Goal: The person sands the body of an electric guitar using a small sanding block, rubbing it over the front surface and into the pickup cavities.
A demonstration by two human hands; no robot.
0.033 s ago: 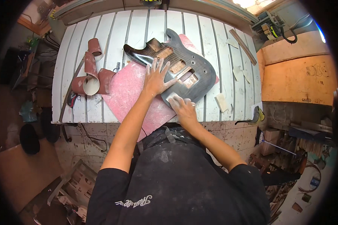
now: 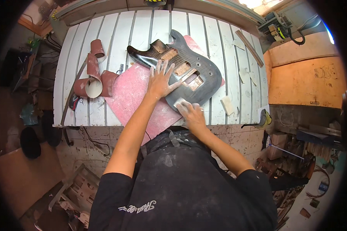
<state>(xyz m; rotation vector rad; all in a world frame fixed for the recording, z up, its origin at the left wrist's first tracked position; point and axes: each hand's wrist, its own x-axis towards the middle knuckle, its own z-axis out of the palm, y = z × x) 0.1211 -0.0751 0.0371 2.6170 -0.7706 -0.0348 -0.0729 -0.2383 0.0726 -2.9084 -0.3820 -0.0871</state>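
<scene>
A dark grey electric guitar body (image 2: 204,84) with routed cavities and small holes lies on a dusty pink mat (image 2: 123,96) on the white slatted bench (image 2: 69,50). My left hand (image 2: 160,81) rests on it with fingers spread, beside the middle cavities. My right hand (image 2: 192,115) is at the body's lower edge, fingers curled on a small pale sanding pad (image 2: 179,102) against the surface; part of the pad is hidden by the fingers.
Reddish rolled abrasive sheets (image 2: 82,87) lie left, near a red-and-black tool (image 2: 74,103). A pale block (image 2: 227,105), paper scraps (image 2: 243,75) and a wooden strip (image 2: 249,48) lie right. An orange cabinet (image 2: 304,84) stands beyond, with a black-and-yellow tool (image 2: 275,32) above.
My right hand and the pale pad have shifted slightly right and downward along the guitar body's lower part. My left hand stays in the same place.
</scene>
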